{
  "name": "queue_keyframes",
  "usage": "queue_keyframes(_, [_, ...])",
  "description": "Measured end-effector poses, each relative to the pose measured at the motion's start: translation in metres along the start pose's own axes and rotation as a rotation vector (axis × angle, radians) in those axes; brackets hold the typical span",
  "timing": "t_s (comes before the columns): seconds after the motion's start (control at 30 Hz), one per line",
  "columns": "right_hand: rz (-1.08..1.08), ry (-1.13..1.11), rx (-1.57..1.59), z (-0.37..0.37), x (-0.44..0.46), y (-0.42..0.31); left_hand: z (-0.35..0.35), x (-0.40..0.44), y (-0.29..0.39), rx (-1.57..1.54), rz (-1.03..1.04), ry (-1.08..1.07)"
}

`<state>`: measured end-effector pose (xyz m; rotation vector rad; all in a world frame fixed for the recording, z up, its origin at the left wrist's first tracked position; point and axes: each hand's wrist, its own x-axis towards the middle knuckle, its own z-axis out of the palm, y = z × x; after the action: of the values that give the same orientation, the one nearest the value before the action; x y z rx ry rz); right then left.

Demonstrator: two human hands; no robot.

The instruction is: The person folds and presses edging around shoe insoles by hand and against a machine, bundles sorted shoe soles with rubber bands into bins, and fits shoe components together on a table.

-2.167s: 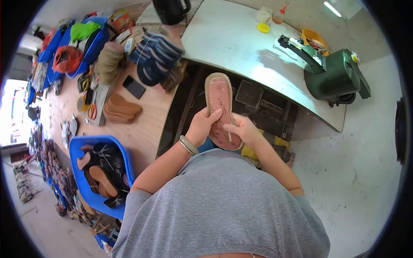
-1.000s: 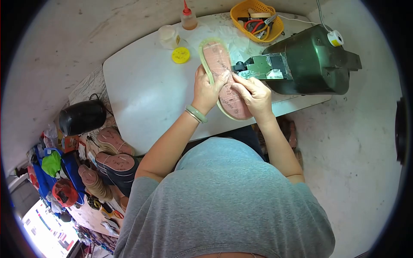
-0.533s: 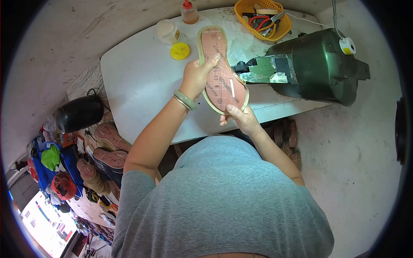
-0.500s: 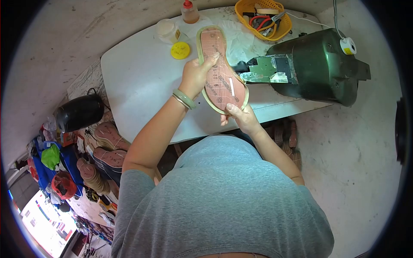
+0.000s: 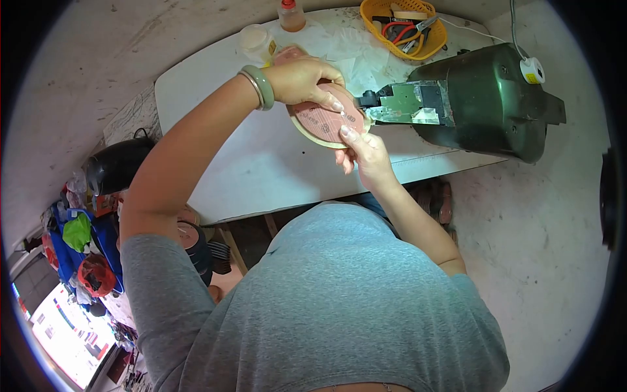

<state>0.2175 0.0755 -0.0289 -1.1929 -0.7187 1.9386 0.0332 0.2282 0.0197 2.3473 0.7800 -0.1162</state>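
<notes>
A pinkish-brown shoe insole [image 5: 318,121] with printed marks and a pale edging is tilted above the white table, its forefoot end toward me. My left hand [image 5: 305,81] reaches across its middle from the left, thumb on the printed face, and hides part of it. Pinching the near right part is my right hand [image 5: 368,153], thumb on top and fingers beneath. The insole's right edge is by the tip of the green machine's arm [image 5: 401,104]; whether they touch I cannot tell.
On the white table [image 5: 222,150] stand a clear jar [image 5: 257,44], a red-capped bottle [image 5: 291,16] and a yellow basket [image 5: 368,27] of tools. The green machine body [image 5: 483,98] rises at the right. A black rounded object [image 5: 121,164] lies at the left.
The insole has turned, its forefoot edge now nearer the machine arm. My left hand has moved up and over it, elbow swung outward to the left. My right hand has shifted slightly upward.
</notes>
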Motion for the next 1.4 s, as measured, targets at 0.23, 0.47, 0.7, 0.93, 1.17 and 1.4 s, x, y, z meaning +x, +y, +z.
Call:
queue_keyframes(0.23, [-0.033, 0.118, -0.052, 0.0, -0.001, -0.019, 0.023, -0.02, 0.001, -0.548, -0.306, 0.004])
queue_keyframes(0.47, [-0.065, 0.192, -0.208, -0.002, -0.002, -0.025, 0.048, -0.04, 0.028, -0.753, -0.394, 0.279])
queue_keyframes(0.7, [-0.112, 0.184, -0.41, -0.011, -0.007, -0.023, 0.07, -0.044, 0.044, -0.776, -0.507, 0.405])
queue_keyframes(0.93, [-0.183, 0.052, -0.385, -0.016, -0.026, 0.013, 0.089, -0.044, 0.056, -0.776, -0.597, 0.523])
queue_keyframes(1.17, [0.054, -0.112, -0.224, -0.011, -0.062, 0.04, 0.097, -0.038, 0.07, -0.8, -0.65, 0.649])
queue_keyframes(1.4, [0.228, -0.24, 0.204, -0.012, -0.08, 0.049, 0.094, -0.03, 0.075, -0.835, -0.769, 0.781])
